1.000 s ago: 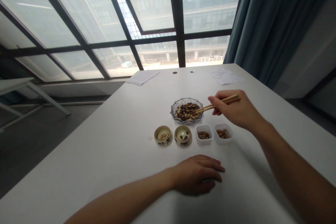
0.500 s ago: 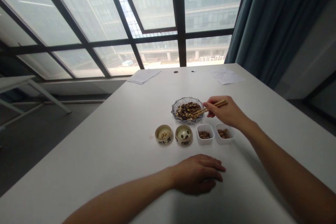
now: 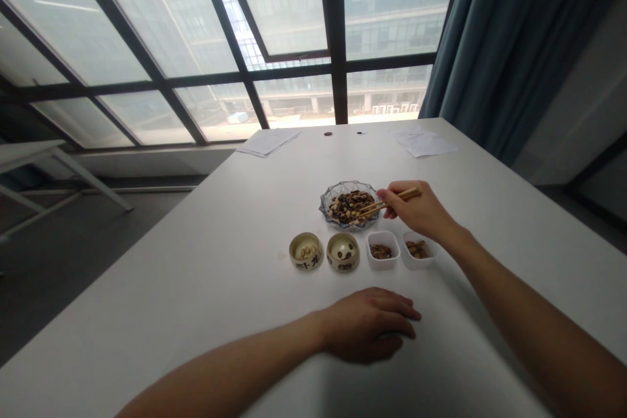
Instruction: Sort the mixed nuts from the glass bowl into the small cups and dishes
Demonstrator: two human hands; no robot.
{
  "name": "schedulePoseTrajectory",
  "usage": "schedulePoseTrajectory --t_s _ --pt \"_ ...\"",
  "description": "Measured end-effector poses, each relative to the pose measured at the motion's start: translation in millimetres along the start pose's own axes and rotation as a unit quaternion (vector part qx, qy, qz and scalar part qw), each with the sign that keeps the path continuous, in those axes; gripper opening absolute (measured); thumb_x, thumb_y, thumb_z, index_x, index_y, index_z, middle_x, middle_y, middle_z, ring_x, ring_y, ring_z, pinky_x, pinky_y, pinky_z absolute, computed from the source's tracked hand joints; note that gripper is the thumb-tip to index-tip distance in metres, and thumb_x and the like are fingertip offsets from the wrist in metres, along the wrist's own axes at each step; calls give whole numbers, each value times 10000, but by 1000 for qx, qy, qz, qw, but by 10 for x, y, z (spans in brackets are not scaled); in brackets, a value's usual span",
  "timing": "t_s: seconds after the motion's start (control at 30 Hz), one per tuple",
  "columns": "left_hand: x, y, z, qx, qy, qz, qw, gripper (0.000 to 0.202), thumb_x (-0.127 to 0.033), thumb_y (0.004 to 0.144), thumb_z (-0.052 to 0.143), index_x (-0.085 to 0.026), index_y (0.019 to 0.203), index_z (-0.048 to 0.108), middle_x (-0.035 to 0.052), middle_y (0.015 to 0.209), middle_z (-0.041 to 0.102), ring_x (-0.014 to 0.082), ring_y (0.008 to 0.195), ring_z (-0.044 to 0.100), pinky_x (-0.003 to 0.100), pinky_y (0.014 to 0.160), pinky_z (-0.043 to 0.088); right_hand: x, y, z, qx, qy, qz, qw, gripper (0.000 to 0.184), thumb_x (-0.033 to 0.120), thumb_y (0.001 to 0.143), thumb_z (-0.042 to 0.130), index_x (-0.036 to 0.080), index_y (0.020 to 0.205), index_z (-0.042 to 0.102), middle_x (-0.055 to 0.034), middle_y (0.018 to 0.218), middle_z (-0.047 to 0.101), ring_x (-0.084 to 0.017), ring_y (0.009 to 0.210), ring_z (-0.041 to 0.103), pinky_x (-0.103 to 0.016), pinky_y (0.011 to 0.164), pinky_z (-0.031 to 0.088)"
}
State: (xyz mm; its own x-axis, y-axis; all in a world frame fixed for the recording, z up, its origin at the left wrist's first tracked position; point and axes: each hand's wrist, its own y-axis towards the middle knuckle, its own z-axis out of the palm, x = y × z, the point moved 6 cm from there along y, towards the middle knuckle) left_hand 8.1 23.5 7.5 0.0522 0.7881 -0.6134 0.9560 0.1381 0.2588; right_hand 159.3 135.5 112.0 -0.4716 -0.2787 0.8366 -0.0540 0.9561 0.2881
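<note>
Desk: white, papers at its far end
Left hand: palm down, grip slack, fingers loosely stretched
Right hand: grip pinching chopsticks
Dish: glass, left of right hand, holding mix
Chopsticks: tips in the mix
Bowls: two, nearer than the dish
Tubs: two, right of the bowls

The bare forearms taper to bare wrists and slim fingers.

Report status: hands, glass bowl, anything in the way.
Right hand gripping chopsticks, tips at the mix in the glass bowl. Left hand palm down, holding nothing visible. Four cups nearside of bowl, not blocking the chopsticks.
</note>
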Motion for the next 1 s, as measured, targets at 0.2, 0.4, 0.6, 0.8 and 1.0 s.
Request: schedulePoseTrajectory --t_s 0.2,0.4,0.6,0.8,1.0 --pt "8 -5 4 5 -7 -7 1000 263 -231 947 585 -203 1186 690 110 1417 673 231 1401 581 363 1211 439 50 -11 -38 -16 -9 -10 1000 523 641 942 630 190 679 639 -59 594 692 -230 582 713 -302 544 498" --pt "-3 -7 -5 1 -5 0 1000 262 -229 949 581 -196 1187 686 111 1413 675 224 1400 581 348 1210 437 291 -73 -231 -24 -26 -19 999 477 574 964 642 185 689 657 -57 619 702 -223 593 723 -298 537 511" --pt "-1 -5 -7 2 -2 -2 1000 257 -231 954 579 -197 1186 686 108 1414 675 218 1395 585 346 1210 436 732 -365 -691 -55 -111 1 992 442 558 959 661 196 706 690 -66 625 709 -239 582 731 -304 502 507" --pt "4 -10 -4 2 -5 -1 1000 260 -231 952 583 -199 1189 684 109 1423 669 218 1410 573 338 1219 424 883 -673 -893 -32 -163 11 986 529 644 919 664 221 601 651 -69 542 660 -249 491 690 -333 436 462" --pt "-1 -7 -6 3 -1 -8 1000 260 -231 950 583 -197 1184 690 104 1416 675 223 1404 579 347 1217 430 821 -730 -845 8 -182 19 983 549 647 918 673 237 559 606 -34 512 625 -215 443 626 -337 424 440"
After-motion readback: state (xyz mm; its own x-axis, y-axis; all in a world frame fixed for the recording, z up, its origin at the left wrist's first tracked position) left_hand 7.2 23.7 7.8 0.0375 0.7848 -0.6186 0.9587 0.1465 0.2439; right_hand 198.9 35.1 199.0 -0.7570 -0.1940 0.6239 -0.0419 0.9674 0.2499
